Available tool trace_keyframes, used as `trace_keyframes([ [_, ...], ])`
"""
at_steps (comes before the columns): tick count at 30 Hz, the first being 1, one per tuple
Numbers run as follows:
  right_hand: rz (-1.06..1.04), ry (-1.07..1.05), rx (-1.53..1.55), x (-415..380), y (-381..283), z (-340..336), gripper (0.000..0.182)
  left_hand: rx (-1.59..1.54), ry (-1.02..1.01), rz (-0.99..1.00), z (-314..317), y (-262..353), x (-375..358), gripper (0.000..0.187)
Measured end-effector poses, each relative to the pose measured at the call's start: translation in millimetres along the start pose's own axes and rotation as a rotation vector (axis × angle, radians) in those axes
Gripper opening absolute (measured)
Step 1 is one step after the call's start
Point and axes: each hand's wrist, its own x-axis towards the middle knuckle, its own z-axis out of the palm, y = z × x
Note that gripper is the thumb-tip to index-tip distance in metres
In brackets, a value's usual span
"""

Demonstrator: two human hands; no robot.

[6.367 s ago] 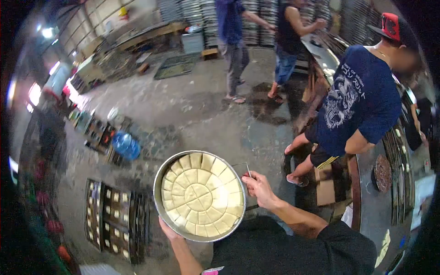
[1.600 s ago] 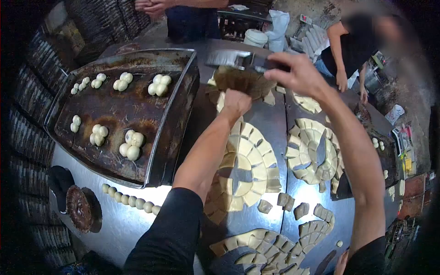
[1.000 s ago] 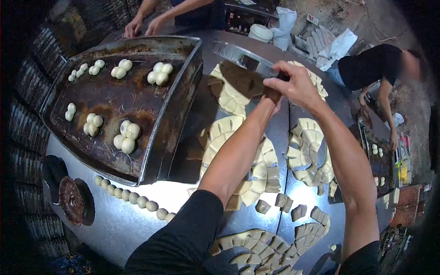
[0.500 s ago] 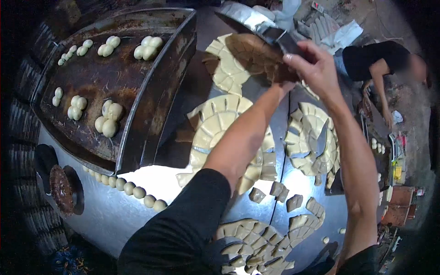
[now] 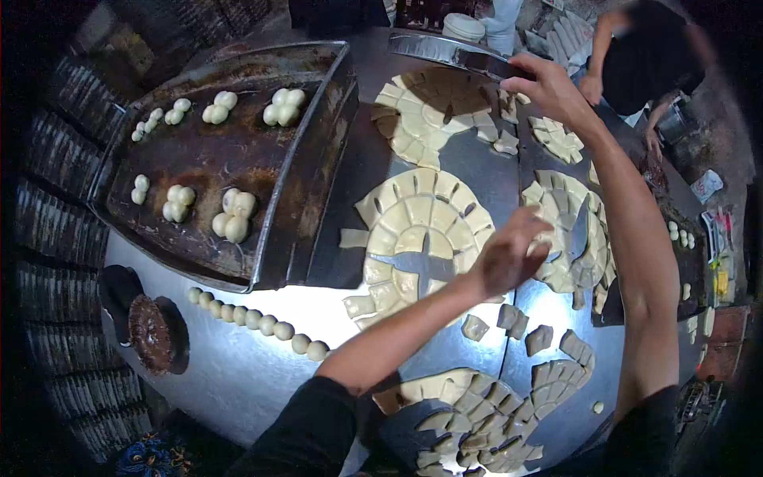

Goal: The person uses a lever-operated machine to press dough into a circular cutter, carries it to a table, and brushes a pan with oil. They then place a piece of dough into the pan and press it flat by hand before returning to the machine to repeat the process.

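My right hand point(image 5: 548, 91) grips the end of a round metal pan point(image 5: 449, 52), tilted above the back of the metal table. Over the middle of the table is my left hand point(image 5: 517, 250), blurred, fingers curled; what it holds, if anything, is too small to name. It is beside a ring of cut dough point(image 5: 413, 219) and partly covers another cut dough piece point(image 5: 560, 195). Behind them, under the pan, lies a further cut dough sheet point(image 5: 413, 119). Loose dough pieces point(image 5: 475, 327) and a heap of cut dough point(image 5: 493, 413) lie nearer me.
At left, a dark metal tray point(image 5: 274, 191) holds clusters of dough balls point(image 5: 284, 107). A row of dough balls point(image 5: 253, 319) lies before it, near a brown round thing point(image 5: 151, 334). Another person point(image 5: 644, 60) is at the back right.
My left hand has come away from beneath the pan toward me, over the middle of the table. The pan is now seen more edge-on. The other person has shifted and looks more upright.
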Motion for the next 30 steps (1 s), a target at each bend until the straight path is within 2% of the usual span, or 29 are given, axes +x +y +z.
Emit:
trace_keyframes([
  [2, 0.012, 0.0, 0.05, 2.4, 16.1, 4.9, 0.034, -0.091, -0.14, -0.293, -29.3, 52.7, -12.2, 0.028],
  [3, 0.011, 0.013, 0.056, 0.5, 18.2, 6.5, 0.034, -0.08, -0.148, -0.29, -42.5, 73.3, -19.9, 0.028],
  [5, 0.07, 0.067, 0.04, -0.3, 20.1, 9.1, 0.035, -0.141, -0.21, -0.515, -62.1, 102.5, -37.9, 0.03],
  [7, 0.073, 0.172, 0.015, -4.8, 19.7, 18.7, 0.038, -0.149, -0.191, -0.507, -75.3, 119.3, -61.4, 0.03],
  [9, 0.21, 0.122, 0.082, -9.6, 19.0, 25.2, 0.042, -0.164, -0.173, -0.498, -85.7, 133.4, -84.5, 0.031],
  [10, 0.157, 0.208, 0.037, -12.5, 17.0, 33.6, 0.042, -0.199, -0.144, -0.565, -90.0, 139.7, -96.1, 0.031],
  [12, 0.241, 0.254, 0.098, -20.2, 9.7, 44.7, 0.04, -0.231, -0.116, -0.624, -100.5, 149.3, -115.1, 0.031],
  [14, 0.264, 0.292, 0.1, -23.2, 6.0, 53.4, 0.039, -0.175, -0.053, -0.739, -112.9, 158.0, -132.4, 0.029],
  [16, 0.299, 0.396, 0.102, -21.7, 10.5, 58.6, 0.038, -0.091, -0.016, -0.749, -127.4, 167.0, -152.5, 0.028],
  [17, 0.222, 0.501, -0.044, -19.3, 16.6, 58.3, 0.038, -0.021, 0.023, -0.752, -131.6, 167.3, -159.0, 0.027],
  [20, 0.229, 0.693, -0.046, -10.5, 22.9, 34.6, 0.041, 0.145, 0.069, -0.719, -152.9, 190.3, -177.3, 0.026],
  [23, 0.28, 0.833, -0.143, -13.9, 19.9, -1.9, 0.045, 0.196, 0.149, -0.816, -166.0, 212.3, -198.3, 0.025],
  [25, 0.394, 0.801, -0.13, -36.2, -5.9, -32.4, 0.046, 0.251, 0.25, -0.808, -169.9, 219.2, -215.2, 0.023],
  [26, 0.389, 0.82, -0.138, -47.8, -8.0, -41.7, 0.046, 0.175, 0.336, -0.903, -168.5, 221.3, -225.4, 0.022],
  [30, 0.282, 0.9, -0.098, -98.2, -31.5, -79.8, 0.046, 0.235, 0.299, -0.921, -160.9, 232.1, -250.0, 0.021],
])
